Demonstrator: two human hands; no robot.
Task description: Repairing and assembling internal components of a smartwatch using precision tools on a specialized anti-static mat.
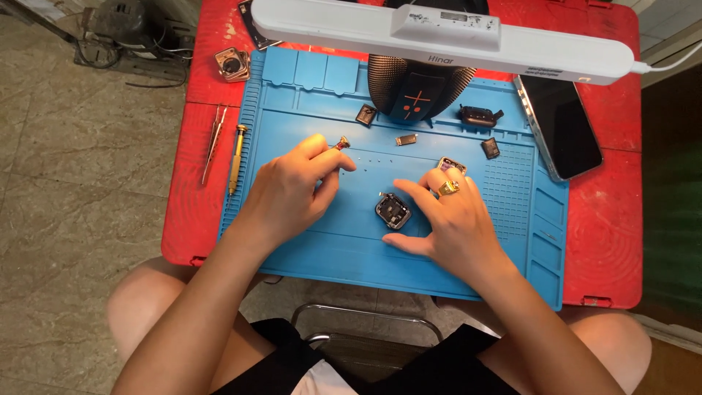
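Bare knees [146, 307] are framing a blue work mat [351, 241] on a red table [621, 219]. Right hand [457, 223] is resting open beside the opened watch body [393, 211], index fingertip touching it. Left hand [289, 194] is pinching a small part [342, 143]. Tweezers [213, 143], a screwdriver [235, 157] and a phone [559, 124] are lying at the mat's edges.

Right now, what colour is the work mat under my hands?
The mat is blue, seen in the head view.
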